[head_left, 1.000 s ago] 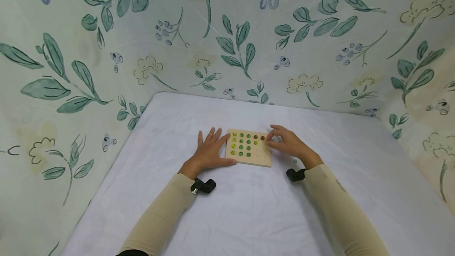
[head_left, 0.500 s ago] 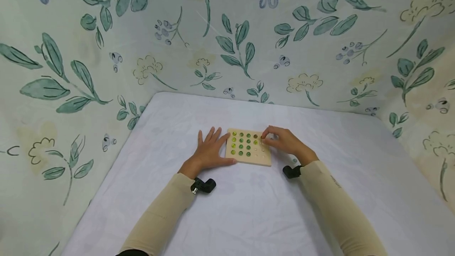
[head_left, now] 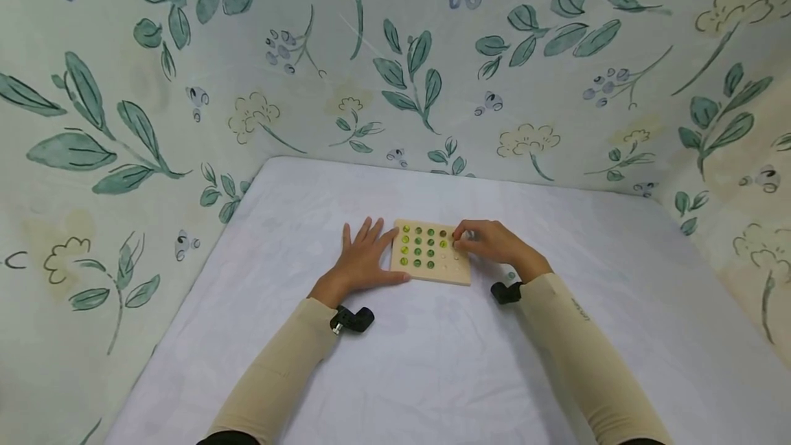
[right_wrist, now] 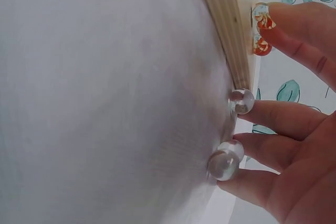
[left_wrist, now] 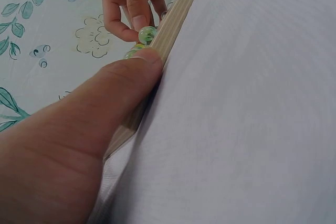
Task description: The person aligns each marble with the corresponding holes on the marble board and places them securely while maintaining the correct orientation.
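Note:
A light wooden board [head_left: 460, 271] carries rows of glass marbles, yellow on the left, green in the middle, brown-orange toward the back right. My left hand [head_left: 361, 259] rests beside it, fingers spread at the left edge. Its thumb [left_wrist: 128, 72] lies against the near edge. Over the board's right side, my right hand [head_left: 494, 242] pinches an orange-swirled marble [right_wrist: 264, 18] with thumb and forefinger. Another orange marble [right_wrist: 262, 46] sits close by it. The other fingers of that hand curl toward clear marbles [right_wrist: 224, 164], which they overlap in the right wrist view.
A white cloth [head_left: 420, 362] covers the table. One clear marble [head_left: 511, 275] shows on the cloth below the right wrist. A patterned leaf-and-flower backdrop [head_left: 408, 143] rises behind and at both sides.
My right hand has shifted left from the board's right edge, onto the right-hand columns, where its fingertips cover the back-right marble. The left hand has stayed in place.

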The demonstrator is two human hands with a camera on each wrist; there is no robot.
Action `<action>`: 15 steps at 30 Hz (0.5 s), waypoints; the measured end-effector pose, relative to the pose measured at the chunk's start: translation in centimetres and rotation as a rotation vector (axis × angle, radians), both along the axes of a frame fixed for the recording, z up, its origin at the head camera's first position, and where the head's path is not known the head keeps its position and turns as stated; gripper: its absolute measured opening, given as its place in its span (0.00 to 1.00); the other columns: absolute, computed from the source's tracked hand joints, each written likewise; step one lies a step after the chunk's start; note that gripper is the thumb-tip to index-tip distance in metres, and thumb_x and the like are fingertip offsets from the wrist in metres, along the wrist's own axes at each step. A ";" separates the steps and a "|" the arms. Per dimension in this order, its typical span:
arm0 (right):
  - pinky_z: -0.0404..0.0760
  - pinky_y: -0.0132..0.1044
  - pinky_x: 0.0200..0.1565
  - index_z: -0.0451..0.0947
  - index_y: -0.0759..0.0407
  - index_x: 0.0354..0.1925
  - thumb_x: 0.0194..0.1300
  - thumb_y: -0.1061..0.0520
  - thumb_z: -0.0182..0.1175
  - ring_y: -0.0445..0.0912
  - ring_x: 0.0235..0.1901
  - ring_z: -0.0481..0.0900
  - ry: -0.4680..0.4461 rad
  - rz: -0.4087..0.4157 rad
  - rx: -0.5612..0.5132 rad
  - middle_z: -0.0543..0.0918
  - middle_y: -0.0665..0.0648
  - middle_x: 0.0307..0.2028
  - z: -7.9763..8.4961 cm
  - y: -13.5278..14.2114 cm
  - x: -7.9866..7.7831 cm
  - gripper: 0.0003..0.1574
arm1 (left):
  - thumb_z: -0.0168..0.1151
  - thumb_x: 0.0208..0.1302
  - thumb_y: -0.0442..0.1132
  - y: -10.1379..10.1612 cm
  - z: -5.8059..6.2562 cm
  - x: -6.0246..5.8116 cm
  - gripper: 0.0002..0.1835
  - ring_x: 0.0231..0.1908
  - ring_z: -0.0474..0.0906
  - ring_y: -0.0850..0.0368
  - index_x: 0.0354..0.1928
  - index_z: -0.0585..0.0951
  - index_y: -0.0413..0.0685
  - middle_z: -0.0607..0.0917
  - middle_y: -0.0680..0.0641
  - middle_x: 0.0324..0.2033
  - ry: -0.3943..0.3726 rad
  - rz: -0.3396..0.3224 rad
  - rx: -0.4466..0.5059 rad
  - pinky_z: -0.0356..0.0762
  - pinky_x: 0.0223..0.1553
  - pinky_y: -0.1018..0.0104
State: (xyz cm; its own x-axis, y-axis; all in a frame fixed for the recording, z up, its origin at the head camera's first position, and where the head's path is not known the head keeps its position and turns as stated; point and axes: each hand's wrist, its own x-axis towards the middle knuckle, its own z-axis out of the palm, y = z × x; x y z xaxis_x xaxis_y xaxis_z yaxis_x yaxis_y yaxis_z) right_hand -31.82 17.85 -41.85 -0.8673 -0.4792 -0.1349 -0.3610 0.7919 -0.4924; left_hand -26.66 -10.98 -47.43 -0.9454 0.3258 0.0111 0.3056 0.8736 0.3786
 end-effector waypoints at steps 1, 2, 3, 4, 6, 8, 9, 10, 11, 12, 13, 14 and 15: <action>0.69 0.54 0.56 0.79 0.48 0.43 0.66 0.51 0.62 0.54 0.51 0.71 -0.004 -0.001 -0.002 0.79 0.56 0.55 0.0 0.0 0.0 0.08 | 0.56 0.46 0.80 0.0 0.0 0.0 0.57 0.74 0.32 0.46 0.76 0.54 0.64 0.46 0.46 0.76 0.000 0.001 -0.001 0.21 0.67 0.37; 0.68 0.55 0.58 0.79 0.48 0.44 0.66 0.51 0.62 0.54 0.52 0.71 -0.009 -0.003 -0.005 0.79 0.56 0.56 0.1 0.0 0.0 0.08 | 0.56 0.46 0.80 0.0 0.0 0.0 0.57 0.74 0.32 0.46 0.76 0.54 0.64 0.46 0.46 0.76 -0.001 0.001 -0.002 0.21 0.67 0.37; 0.68 0.55 0.59 0.79 0.48 0.44 0.66 0.51 0.62 0.54 0.53 0.71 -0.012 -0.001 -0.005 0.79 0.57 0.56 0.1 0.0 0.0 0.08 | 0.57 0.46 0.79 0.0 0.1 0.0 0.56 0.74 0.32 0.46 0.75 0.54 0.63 0.46 0.46 0.76 0.000 0.001 0.002 0.21 0.67 0.37; 0.67 0.56 0.59 0.79 0.48 0.44 0.66 0.51 0.62 0.54 0.53 0.71 -0.014 0.000 -0.004 0.78 0.57 0.56 0.1 -0.1 0.0 0.08 | 0.57 0.46 0.79 0.0 0.1 0.0 0.56 0.74 0.32 0.46 0.75 0.54 0.64 0.47 0.46 0.76 -0.001 0.002 0.003 0.21 0.67 0.37; 0.67 0.56 0.59 0.79 0.49 0.44 0.66 0.51 0.62 0.54 0.54 0.71 -0.013 0.002 -0.002 0.78 0.56 0.57 0.1 -0.1 0.0 0.08 | 0.57 0.46 0.79 0.0 0.1 0.0 0.56 0.74 0.32 0.46 0.75 0.54 0.64 0.47 0.46 0.76 -0.001 0.004 0.004 0.21 0.67 0.37; 0.67 0.56 0.60 0.79 0.49 0.44 0.66 0.51 0.62 0.54 0.54 0.71 -0.013 0.001 0.002 0.78 0.56 0.57 0.1 0.0 0.0 0.09 | 0.57 0.46 0.79 0.0 0.1 0.0 0.56 0.75 0.33 0.46 0.75 0.54 0.64 0.47 0.46 0.76 -0.001 0.005 0.001 0.21 0.67 0.37; 0.67 0.56 0.60 0.79 0.49 0.44 0.66 0.50 0.62 0.54 0.54 0.71 -0.012 0.000 0.003 0.78 0.56 0.57 0.1 0.0 0.0 0.09 | 0.57 0.46 0.79 0.0 0.1 0.0 0.56 0.75 0.33 0.46 0.75 0.55 0.64 0.47 0.46 0.76 0.001 0.005 0.001 0.21 0.67 0.37; 0.67 0.55 0.59 0.79 0.49 0.44 0.66 0.50 0.62 0.54 0.54 0.71 -0.013 -0.001 0.002 0.78 0.56 0.57 0.1 0.0 0.1 0.09 | 0.57 0.46 0.79 0.0 0.1 0.0 0.56 0.75 0.33 0.46 0.75 0.55 0.64 0.47 0.46 0.76 0.001 0.005 -0.001 0.21 0.67 0.37; 0.67 0.55 0.59 0.79 0.49 0.44 0.66 0.50 0.62 0.54 0.54 0.71 -0.014 -0.002 0.002 0.78 0.57 0.57 0.1 0.0 0.1 0.09 | 0.57 0.46 0.79 0.0 0.1 0.0 0.56 0.75 0.33 0.46 0.75 0.55 0.64 0.47 0.46 0.76 0.003 0.005 -0.001 0.21 0.67 0.37; 0.68 0.55 0.59 0.79 0.49 0.44 0.66 0.50 0.62 0.54 0.54 0.71 -0.015 -0.002 0.002 0.78 0.57 0.57 0.1 0.0 0.1 0.09 | 0.57 0.46 0.79 0.0 0.1 0.0 0.56 0.75 0.33 0.46 0.75 0.55 0.64 0.47 0.46 0.76 0.002 0.005 -0.001 0.21 0.67 0.37; 0.68 0.55 0.59 0.79 0.49 0.44 0.66 0.50 0.61 0.54 0.54 0.71 -0.017 -0.003 0.002 0.78 0.56 0.57 0.0 0.0 0.1 0.09 | 0.57 0.46 0.79 0.0 0.1 0.0 0.56 0.75 0.33 0.46 0.75 0.55 0.64 0.47 0.46 0.75 0.002 0.005 0.000 0.22 0.67 0.36; 0.68 0.55 0.59 0.79 0.49 0.44 0.66 0.50 0.61 0.54 0.54 0.71 -0.019 -0.003 0.002 0.78 0.56 0.57 0.0 0.1 0.0 0.09 | 0.57 0.46 0.78 0.0 0.1 0.0 0.56 0.75 0.33 0.46 0.75 0.55 0.63 0.47 0.46 0.75 0.003 0.005 0.001 0.22 0.67 0.36; 0.68 0.55 0.58 0.79 0.48 0.44 0.66 0.50 0.61 0.54 0.54 0.71 -0.021 -0.004 0.001 0.78 0.56 0.57 0.0 0.1 0.0 0.09 | 0.57 0.46 0.78 0.0 0.1 0.1 0.56 0.75 0.33 0.46 0.75 0.55 0.63 0.47 0.46 0.75 0.003 0.005 0.000 0.22 0.67 0.36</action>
